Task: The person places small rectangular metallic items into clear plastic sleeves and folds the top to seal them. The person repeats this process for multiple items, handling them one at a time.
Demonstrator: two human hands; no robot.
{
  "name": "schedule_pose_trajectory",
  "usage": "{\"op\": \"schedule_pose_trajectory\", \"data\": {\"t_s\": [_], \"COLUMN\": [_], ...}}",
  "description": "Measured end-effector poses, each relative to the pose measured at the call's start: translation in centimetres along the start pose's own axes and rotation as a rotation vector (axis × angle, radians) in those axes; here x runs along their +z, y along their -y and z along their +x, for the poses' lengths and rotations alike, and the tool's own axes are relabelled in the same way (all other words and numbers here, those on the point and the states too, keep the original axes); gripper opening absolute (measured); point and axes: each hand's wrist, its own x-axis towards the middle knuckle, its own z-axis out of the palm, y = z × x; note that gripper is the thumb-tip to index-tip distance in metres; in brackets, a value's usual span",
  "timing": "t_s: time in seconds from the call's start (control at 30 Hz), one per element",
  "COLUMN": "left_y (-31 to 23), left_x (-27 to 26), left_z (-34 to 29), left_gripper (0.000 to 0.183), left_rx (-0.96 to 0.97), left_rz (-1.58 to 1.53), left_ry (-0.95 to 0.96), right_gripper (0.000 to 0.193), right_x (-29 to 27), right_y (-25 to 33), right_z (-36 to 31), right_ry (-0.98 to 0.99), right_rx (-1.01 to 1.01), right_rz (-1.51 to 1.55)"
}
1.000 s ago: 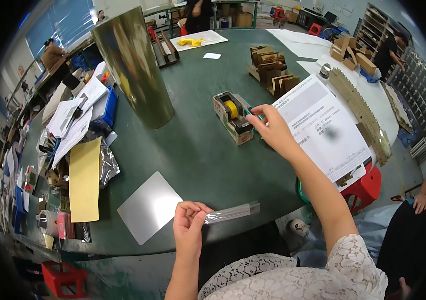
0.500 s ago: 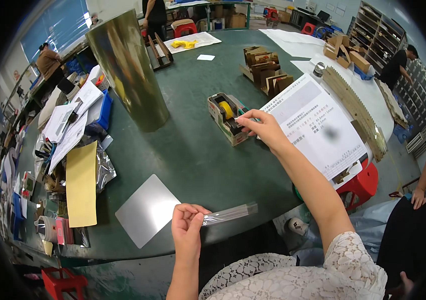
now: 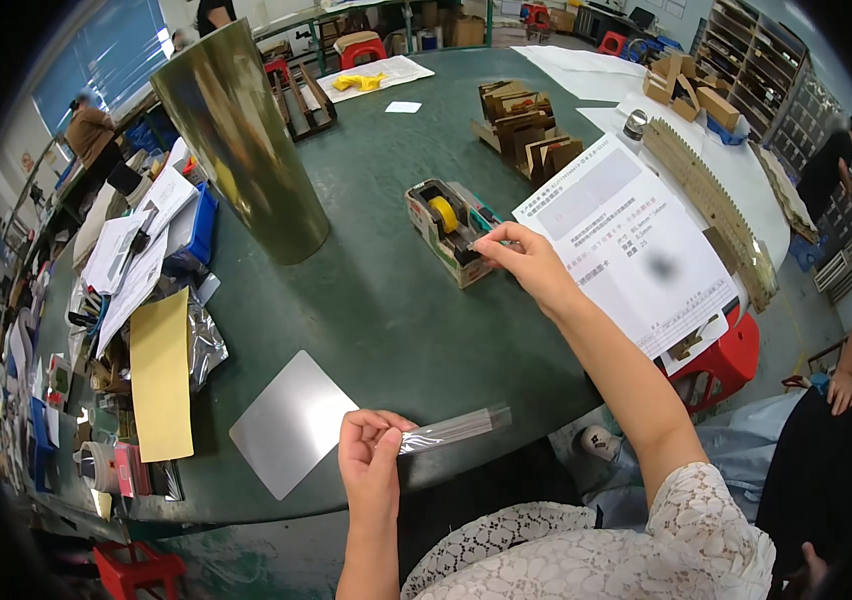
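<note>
Left hand grasps one packet, pointing between 2 and 3 o'clock; one plate lies at its 10, one dispenser at its 1. Right hand, at the dispenser's 4: fingertips together, grasp untellable.

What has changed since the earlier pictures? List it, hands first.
The right hand has drawn back along the tape dispenser, toward its near end; whether it grips anything is too small to tell. The left hand still holds the clear packet; the silver sheet lies unmoved.
</note>
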Motion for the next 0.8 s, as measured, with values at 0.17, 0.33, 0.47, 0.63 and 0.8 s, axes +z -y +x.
{"op": "schedule_pose_trajectory", "data": {"t_s": [0.17,0.33,0.47,0.63,0.8], "left_y": [0.2,-0.1,0.4,-1.1,-1.0], "left_x": [-0.1,0.2,0.0,3.6,2.3], "left_z": [0.1,0.1,0.1,0.3,-0.3], "left_gripper": [0.017,0.014,0.015,0.018,0.018], "left_rx": [-0.003,0.011,0.023,-0.195,-0.148], "left_rz": [-0.041,-0.006,-0.005,-0.143,-0.013], "left_ry": [0.029,0.008,0.032,-0.354,-0.406], "right_gripper": [0.016,0.012,0.01,0.017,0.017], "right_x": [-0.8,-0.3,1.3,9.6,14.5], "right_y": [-2.9,-0.3,5.7,10.9,13.3], "right_z": [0.4,-1.1,-4.9,-8.9,-10.3], "right_ry": [-0.101,-0.171,-0.152,0.208,0.175], "right_rx": [-0.15,-0.279,-0.842,-1.363,-1.482], "right_rz": [-0.142,-0.551,-0.808,-0.451,-0.317]}}
